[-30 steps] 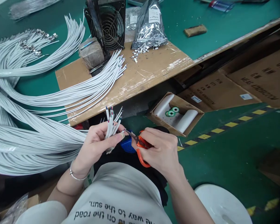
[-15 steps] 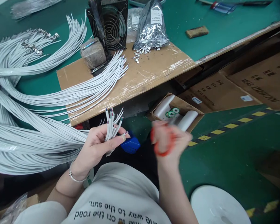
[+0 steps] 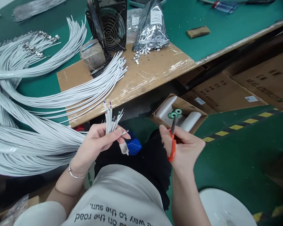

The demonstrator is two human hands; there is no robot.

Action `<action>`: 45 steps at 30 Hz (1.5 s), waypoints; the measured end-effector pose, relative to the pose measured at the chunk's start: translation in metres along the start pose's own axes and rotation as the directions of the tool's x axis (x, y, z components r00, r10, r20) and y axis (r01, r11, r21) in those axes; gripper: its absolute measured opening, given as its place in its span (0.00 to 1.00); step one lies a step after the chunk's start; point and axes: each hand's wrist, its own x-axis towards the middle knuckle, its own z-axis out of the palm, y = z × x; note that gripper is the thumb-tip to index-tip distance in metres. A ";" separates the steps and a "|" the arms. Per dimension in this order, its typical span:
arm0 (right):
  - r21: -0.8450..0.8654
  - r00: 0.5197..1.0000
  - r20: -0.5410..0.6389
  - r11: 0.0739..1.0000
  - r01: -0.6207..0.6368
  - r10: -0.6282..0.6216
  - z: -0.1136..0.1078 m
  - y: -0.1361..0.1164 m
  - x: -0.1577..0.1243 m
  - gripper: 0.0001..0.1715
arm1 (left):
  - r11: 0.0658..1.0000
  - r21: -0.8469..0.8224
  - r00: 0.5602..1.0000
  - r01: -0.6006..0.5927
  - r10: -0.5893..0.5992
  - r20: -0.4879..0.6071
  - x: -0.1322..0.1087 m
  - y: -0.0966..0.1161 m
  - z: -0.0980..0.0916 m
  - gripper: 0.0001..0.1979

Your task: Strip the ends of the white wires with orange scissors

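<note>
My left hand (image 3: 99, 139) is closed around a bundle of white cable ends (image 3: 112, 121), whose tips point up and show small coloured wires. One cable end sticks out to the right between thumb and finger, and a whitish cover sits on a lower fingertip. My right hand (image 3: 184, 147) grips orange-handled scissors (image 3: 172, 146), their dark blades pointing up, apart from the cables. Long white cables (image 3: 37, 141) run from the left over the bench edge. Another bunch (image 3: 103, 81) lies on the cardboard sheet (image 3: 153, 69).
On the green bench (image 3: 179, 18) stand a black fan (image 3: 110, 29), a wrapped block (image 3: 93, 56) and a silvery bag (image 3: 152, 28) beside small white connectors (image 3: 141, 55). Below are an open carton (image 3: 195, 125) with rolls, a blue object (image 3: 134, 147) and a white round stool (image 3: 224, 207).
My right hand has shifted to the right and turned, so the scissor blades now show. My left hand's lower fingertip with the whitish cover has come into view below the cables.
</note>
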 end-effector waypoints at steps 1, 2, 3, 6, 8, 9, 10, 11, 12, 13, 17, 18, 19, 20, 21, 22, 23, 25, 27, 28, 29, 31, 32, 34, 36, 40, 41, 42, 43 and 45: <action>0.000 0.998 0.030 0.998 0.060 -0.060 0.001 -0.003 -0.001 0.31 | 1.000 -0.005 1.000 -0.006 0.005 -0.006 0.001 0.000 -0.001 0.12; 0.001 0.990 0.063 0.992 0.124 -0.124 0.002 -0.006 -0.001 0.30 | 1.000 -0.012 1.000 -0.018 0.018 -0.016 0.002 -0.001 -0.001 0.12; -0.001 0.978 0.106 0.983 0.183 -0.181 0.004 -0.010 -0.002 0.29 | 0.999 -0.017 0.999 -0.034 0.033 -0.031 0.003 -0.001 -0.001 0.11; -0.026 0.931 0.225 0.954 0.300 -0.287 0.010 -0.022 -0.006 0.26 | 0.997 -0.011 0.995 -0.075 0.074 -0.064 0.005 -0.001 -0.002 0.13; -0.052 0.901 0.275 0.931 0.361 -0.334 0.014 -0.029 -0.007 0.25 | 0.997 -0.006 0.995 -0.082 0.082 -0.058 0.005 0.000 -0.001 0.13; -0.061 0.890 0.286 0.920 0.388 -0.356 0.015 -0.032 -0.008 0.25 | 0.997 -0.006 0.995 -0.081 0.081 -0.053 0.005 0.000 -0.001 0.13; -0.069 0.879 0.291 0.909 0.412 -0.377 0.017 -0.035 -0.008 0.25 | 0.997 -0.008 0.996 -0.080 0.080 -0.048 0.005 0.000 -0.001 0.13; -0.075 0.870 0.295 0.898 0.433 -0.395 0.019 -0.037 -0.008 0.24 | 0.997 -0.012 0.996 -0.078 0.078 -0.046 0.005 0.001 -0.001 0.13; -0.081 0.863 0.295 0.889 0.450 -0.410 0.020 -0.038 -0.007 0.24 | 0.997 -0.017 0.996 -0.076 0.075 -0.045 0.005 0.001 -0.001 0.13; -0.089 0.857 0.295 0.881 0.464 -0.422 0.021 -0.039 -0.007 0.24 | 0.997 -0.024 0.996 -0.075 0.074 -0.045 0.005 0.001 -0.001 0.13; -0.117 0.847 0.295 0.863 0.491 -0.442 0.022 -0.039 -0.005 0.24 | 0.996 -0.040 0.996 -0.077 0.075 -0.046 0.004 -0.001 -0.001 0.12; -0.120 0.845 0.296 0.860 0.495 -0.445 0.022 -0.039 -0.005 0.25 | 0.996 -0.038 0.996 -0.079 0.077 -0.043 0.004 -0.001 -0.001 0.11; -0.122 0.843 0.297 0.858 0.499 -0.448 0.022 -0.039 -0.005 0.25 | 0.996 -0.037 0.996 -0.079 0.078 -0.040 0.004 -0.001 -0.001 0.11; -0.123 0.842 0.299 0.856 0.501 -0.450 0.022 -0.039 -0.005 0.25 | 0.996 -0.037 0.996 -0.080 0.078 -0.037 0.003 -0.001 -0.001 0.11; -0.122 0.840 0.301 0.855 0.504 -0.452 0.022 -0.039 -0.005 0.25 | 0.996 -0.037 0.996 -0.080 0.079 -0.034 0.003 -0.001 -0.001 0.11; -0.122 0.839 0.302 0.855 0.505 -0.453 0.022 -0.039 -0.006 0.25 | 0.996 -0.039 0.997 -0.078 0.077 -0.032 0.003 0.000 -0.001 0.11; -0.121 0.838 0.304 0.855 0.505 -0.452 0.022 -0.039 -0.006 0.24 | 0.996 -0.040 0.997 -0.078 0.077 -0.032 0.003 0.000 -0.002 0.11; -0.123 0.839 0.303 0.855 0.504 -0.451 0.022 -0.039 -0.006 0.24 | 0.996 -0.041 0.997 -0.077 0.076 -0.032 0.003 0.000 -0.002 0.10; -0.126 0.841 0.301 0.855 0.503 -0.450 0.022 -0.039 -0.006 0.24 | 0.996 -0.041 0.997 -0.077 0.075 -0.036 0.003 -0.001 -0.002 0.10; -0.126 0.841 0.299 0.855 0.503 -0.450 0.022 -0.039 -0.006 0.24 | 0.996 -0.039 0.997 -0.075 0.073 -0.038 0.003 -0.001 -0.002 0.10; -0.126 0.841 0.300 0.855 0.502 -0.450 0.022 -0.039 -0.006 0.24 | 0.997 -0.035 0.997 -0.073 0.072 -0.039 0.002 0.000 -0.002 0.10; -0.124 0.840 0.304 0.856 0.502 -0.448 0.022 -0.039 -0.006 0.24 | 0.997 -0.026 0.997 -0.068 0.067 -0.044 0.002 0.000 -0.001 0.11; -0.123 0.840 0.306 0.856 0.502 -0.448 0.021 -0.040 -0.006 0.24 | 0.998 -0.021 0.997 -0.066 0.065 -0.049 0.002 0.000 0.000 0.11; -0.120 0.837 0.307 0.854 0.506 -0.453 0.021 -0.040 -0.005 0.23 | 0.998 -0.007 0.996 -0.058 0.058 -0.061 0.001 0.001 0.001 0.12; -0.122 0.834 0.303 0.850 0.513 -0.461 0.021 -0.040 -0.005 0.23 | 0.999 0.008 0.996 -0.047 0.047 -0.072 0.001 0.002 0.001 0.13; -0.128 0.835 0.302 0.849 0.513 -0.459 0.022 -0.038 -0.005 0.24 | 0.999 0.027 0.996 -0.035 0.037 -0.087 0.002 0.002 0.002 0.15; -0.125 0.835 0.304 0.849 0.513 -0.459 0.022 -0.038 -0.005 0.24 | 0.999 0.025 0.996 -0.034 0.036 -0.086 0.002 0.002 0.002 0.14; -0.122 0.834 0.306 0.850 0.512 -0.459 0.022 -0.037 -0.005 0.24 | 0.999 0.022 0.996 -0.034 0.036 -0.082 0.002 0.002 0.002 0.14; -0.118 0.833 0.310 0.851 0.511 -0.458 0.022 -0.037 -0.004 0.24 | 0.999 0.018 0.996 -0.035 0.037 -0.077 0.003 0.001 0.002 0.14; -0.116 0.832 0.315 0.851 0.512 -0.457 0.022 -0.037 -0.004 0.24 | 0.999 0.005 0.997 -0.038 0.039 -0.064 0.003 0.001 0.002 0.13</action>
